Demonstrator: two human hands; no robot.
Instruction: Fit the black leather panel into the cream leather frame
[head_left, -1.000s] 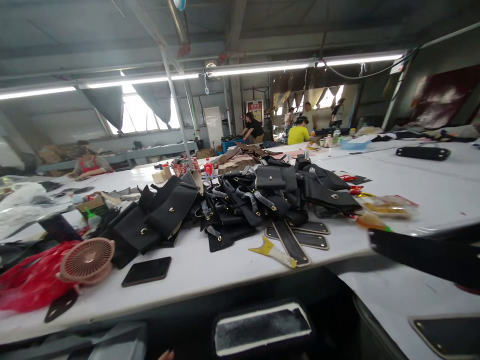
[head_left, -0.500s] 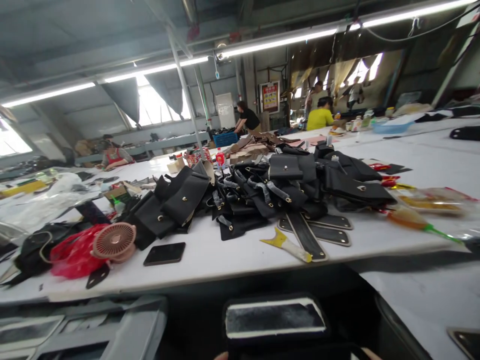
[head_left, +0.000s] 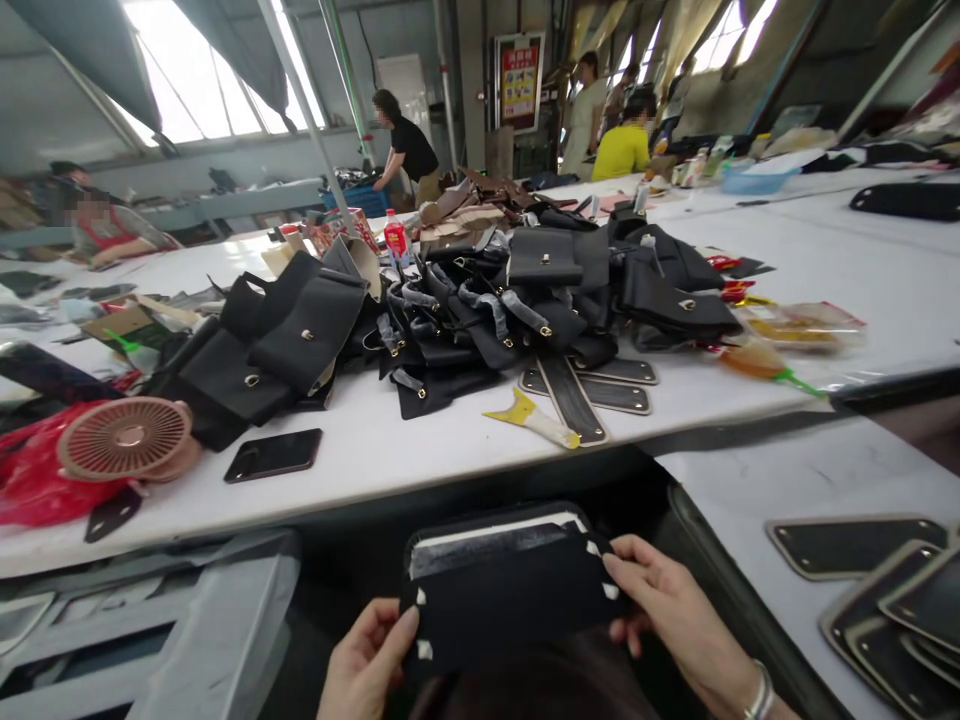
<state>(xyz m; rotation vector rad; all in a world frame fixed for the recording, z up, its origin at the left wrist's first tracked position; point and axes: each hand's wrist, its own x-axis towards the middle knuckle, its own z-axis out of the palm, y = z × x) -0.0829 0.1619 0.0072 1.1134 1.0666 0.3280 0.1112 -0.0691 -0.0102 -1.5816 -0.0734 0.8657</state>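
Note:
A flat black panel [head_left: 510, 590] with white patches near its side edges is held level at the bottom middle, over a dark lap area. My left hand [head_left: 371, 650] pinches its left edge between thumb and fingers. At its right edge, my right hand [head_left: 667, 600] grips with thumb on top; a bracelet shows on that wrist. Along the panel's far side runs a white-bordered strip [head_left: 480, 542] with a smudged dark surface. Beyond, a heap of black bag pieces [head_left: 465, 310] with metal clasps covers the middle of the white table [head_left: 375, 445].
A phone [head_left: 274, 455], a pink fan [head_left: 126, 440] and a yellow-handled tool [head_left: 532, 418] lie near the table's front edge. Dark strips [head_left: 859, 545] are stacked at the lower right. Grey trays [head_left: 202, 620] stand lower left. Several people are in the background.
The view has tilted down and shifted, so both hands now show fully on the black panel. Earlier only fingertips showed at the bottom edge, and the panel sat lower in view.

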